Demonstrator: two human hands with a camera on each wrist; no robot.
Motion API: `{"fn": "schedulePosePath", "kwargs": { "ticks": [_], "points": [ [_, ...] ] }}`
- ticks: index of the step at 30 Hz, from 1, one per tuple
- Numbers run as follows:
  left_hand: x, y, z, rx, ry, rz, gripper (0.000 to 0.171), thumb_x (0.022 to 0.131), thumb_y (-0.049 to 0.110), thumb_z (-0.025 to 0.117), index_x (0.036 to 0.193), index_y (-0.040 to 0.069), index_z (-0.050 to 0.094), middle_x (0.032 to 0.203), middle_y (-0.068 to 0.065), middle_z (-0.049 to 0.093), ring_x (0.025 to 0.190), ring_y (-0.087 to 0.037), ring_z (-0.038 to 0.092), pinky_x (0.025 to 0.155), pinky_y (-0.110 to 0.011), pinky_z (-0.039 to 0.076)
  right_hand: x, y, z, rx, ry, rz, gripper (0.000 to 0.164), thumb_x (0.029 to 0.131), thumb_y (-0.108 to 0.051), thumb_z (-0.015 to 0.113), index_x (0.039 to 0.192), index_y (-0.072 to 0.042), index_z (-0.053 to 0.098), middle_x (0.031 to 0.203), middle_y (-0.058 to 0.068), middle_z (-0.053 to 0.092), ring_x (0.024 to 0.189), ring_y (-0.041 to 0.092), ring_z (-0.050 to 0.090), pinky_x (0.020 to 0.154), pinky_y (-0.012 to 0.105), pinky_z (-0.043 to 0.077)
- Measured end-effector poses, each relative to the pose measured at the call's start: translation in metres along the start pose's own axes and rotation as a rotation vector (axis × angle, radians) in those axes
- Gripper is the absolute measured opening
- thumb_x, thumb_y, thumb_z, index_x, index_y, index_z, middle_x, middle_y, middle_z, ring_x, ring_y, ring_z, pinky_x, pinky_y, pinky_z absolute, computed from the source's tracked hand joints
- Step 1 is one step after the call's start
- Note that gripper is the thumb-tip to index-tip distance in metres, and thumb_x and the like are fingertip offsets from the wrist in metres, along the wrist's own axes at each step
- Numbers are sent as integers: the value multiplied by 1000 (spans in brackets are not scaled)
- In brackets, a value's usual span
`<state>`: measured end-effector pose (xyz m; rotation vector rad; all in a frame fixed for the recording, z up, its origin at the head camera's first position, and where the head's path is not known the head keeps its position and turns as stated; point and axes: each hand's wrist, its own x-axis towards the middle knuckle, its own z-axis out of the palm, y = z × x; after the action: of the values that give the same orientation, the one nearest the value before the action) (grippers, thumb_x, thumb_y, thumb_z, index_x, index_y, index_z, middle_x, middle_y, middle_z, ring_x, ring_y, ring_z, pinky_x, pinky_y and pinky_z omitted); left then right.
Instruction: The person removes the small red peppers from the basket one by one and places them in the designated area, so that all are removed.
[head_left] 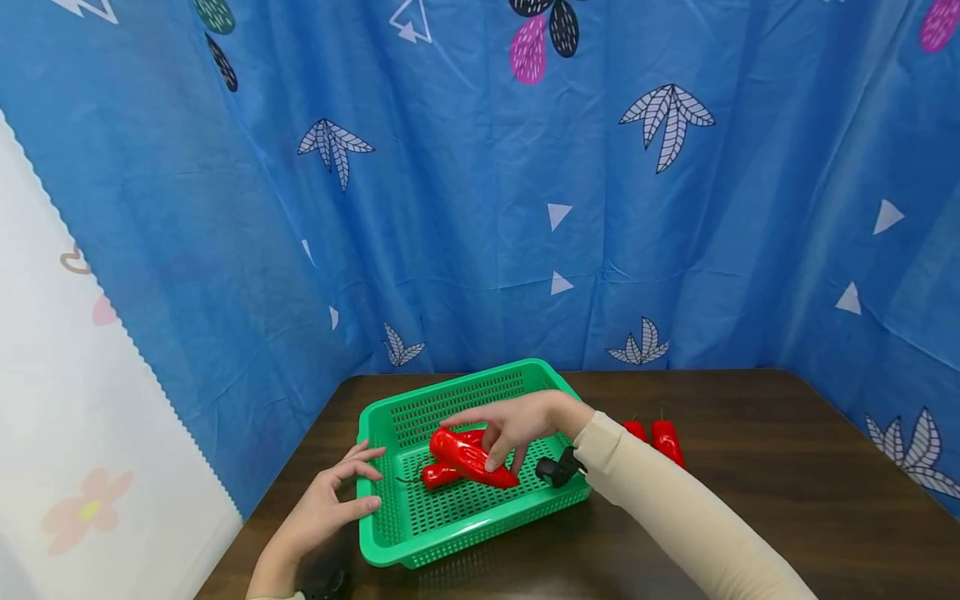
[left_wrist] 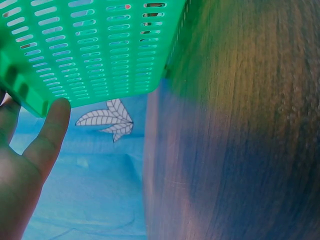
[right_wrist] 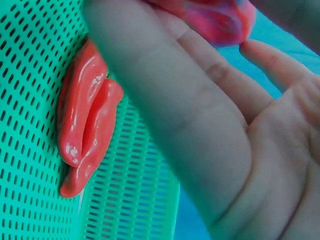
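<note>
My right hand (head_left: 517, 429) pinches a glossy red pepper (head_left: 468, 458) between thumb and fingers, above a green plastic basket (head_left: 468, 533). In the right wrist view part of this held pepper (right_wrist: 220, 22) shows behind the fingers. Under it, more red peppers (right_wrist: 82, 110) lie side by side on the basket's slotted floor; one red pepper (head_left: 438, 476) has a thin dark stem pointing left. At the basket's left end my left hand (head_left: 322, 504) rests on the rim with fingers spread and fairly straight. The left wrist view shows its fingertip right at the rim.
Two more red peppers, one red pepper (head_left: 666, 442) nearer the right, lie on the dark wooden table (head_left: 780, 483), partly behind my right sleeve (head_left: 675, 508). A blue patterned curtain (head_left: 480, 208) hangs behind the table, with a white cloth (head_left: 75, 375) to the left.
</note>
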<state>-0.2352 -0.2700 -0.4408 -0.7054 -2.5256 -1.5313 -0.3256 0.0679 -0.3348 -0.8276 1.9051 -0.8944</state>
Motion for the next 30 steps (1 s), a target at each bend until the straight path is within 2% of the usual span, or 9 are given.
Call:
{"fn": "schedulePosePath", "kwargs": {
  "ticks": [7, 15, 22, 30],
  "points": [
    [0, 0, 0, 4, 5, -17, 17, 90, 7, 72, 106, 9, 66, 148, -19, 52, 135, 25, 20, 104, -83, 19, -14, 0, 1, 98, 79, -49, 85, 91, -4, 70, 157, -37, 28, 126, 9, 63, 111, 25, 64, 81, 47, 62],
    [1, 1, 1, 2, 2, -4, 17, 90, 6, 71, 106, 9, 66, 147, -20, 52, 136, 24, 20, 103, -83, 20, -30, 4, 3, 144, 136, -145, 80, 93, -4, 66, 155, -39, 30, 119, 14, 65, 108, 29, 66, 79, 48, 62],
    [1, 2, 1, -1, -2, -2, 17, 90, 6, 71, 105, 8, 66, 147, -24, 51, 135, 24, 20, 103, -83, 20, -47, 13, 5, 193, 207, -211, 80, 94, -9, 67, 157, -38, 26, 122, 15, 65, 109, 29, 66, 82, 48, 62],
    [0, 2, 1, 0, 0, 0, 17, 90, 6, 71, 106, 8, 66, 147, -23, 51, 135, 24, 21, 103, -82, 21, -62, 22, 5, 255, 282, -238, 80, 95, -10, 66, 157, -38, 23, 120, 17, 65, 108, 31, 67, 84, 51, 61]
  ]
}}
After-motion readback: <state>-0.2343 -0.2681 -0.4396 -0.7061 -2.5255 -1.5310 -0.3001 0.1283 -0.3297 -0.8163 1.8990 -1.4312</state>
